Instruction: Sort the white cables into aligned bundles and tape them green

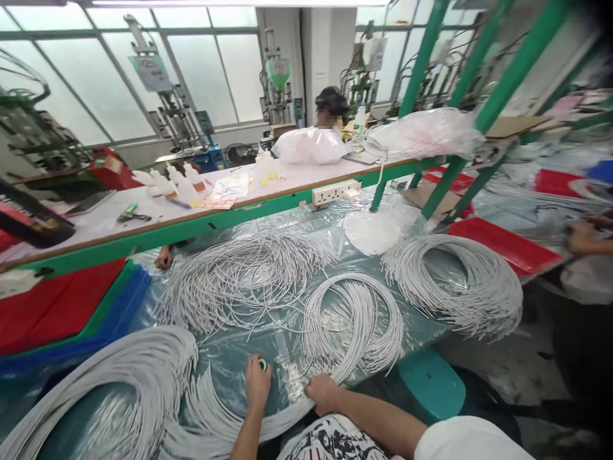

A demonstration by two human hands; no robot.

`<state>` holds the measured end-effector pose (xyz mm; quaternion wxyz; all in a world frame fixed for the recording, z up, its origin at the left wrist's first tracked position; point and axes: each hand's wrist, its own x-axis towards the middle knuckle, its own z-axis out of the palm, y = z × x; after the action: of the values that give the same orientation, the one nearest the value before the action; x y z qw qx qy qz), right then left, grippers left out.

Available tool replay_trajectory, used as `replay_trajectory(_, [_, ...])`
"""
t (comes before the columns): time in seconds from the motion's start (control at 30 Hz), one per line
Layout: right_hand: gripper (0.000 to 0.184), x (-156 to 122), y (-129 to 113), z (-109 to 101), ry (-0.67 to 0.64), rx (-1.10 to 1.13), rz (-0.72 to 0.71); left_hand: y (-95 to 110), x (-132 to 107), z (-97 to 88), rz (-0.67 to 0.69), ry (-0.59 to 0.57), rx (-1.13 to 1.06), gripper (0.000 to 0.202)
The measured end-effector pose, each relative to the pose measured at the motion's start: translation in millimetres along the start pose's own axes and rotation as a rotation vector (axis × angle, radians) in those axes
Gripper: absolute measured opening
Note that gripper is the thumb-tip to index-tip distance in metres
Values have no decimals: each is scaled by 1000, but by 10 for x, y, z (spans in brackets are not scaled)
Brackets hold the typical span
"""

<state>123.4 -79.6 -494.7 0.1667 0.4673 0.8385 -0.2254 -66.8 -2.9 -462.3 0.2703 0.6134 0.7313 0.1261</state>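
My left hand [257, 382] is closed round a small round object [262, 364] with a dark centre, resting on the plastic-covered table [249, 348]. My right hand [322, 391] lies fist-like at the table's near edge, gripping the ends of a coil of white cables [354, 326]. A big sweep of white cables [143, 383] runs to the left of my left hand. Two more coils lie further out, a loose one [244, 275] in the middle and a thick one [460, 287] to the right.
A green-edged shelf [201, 220] crosses above the table, carrying bottles [165, 182], papers and a power strip [335, 190]. A person sits behind it by white bags [309, 145]. Another person's hand [582, 236] shows at the right. Red and blue sheets [62, 306] lie left; a teal stool [431, 383] stands below right.
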Motion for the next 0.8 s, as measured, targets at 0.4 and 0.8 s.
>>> replay_trajectory(0.4, [25,-252,141,-652,36,65,51,189,-489,184,564,-660,389,63])
replay_trajectory(0.8, [18,-1112,621,-2334,796,200,294,1463,-286,-1753,619,-550,-117,25])
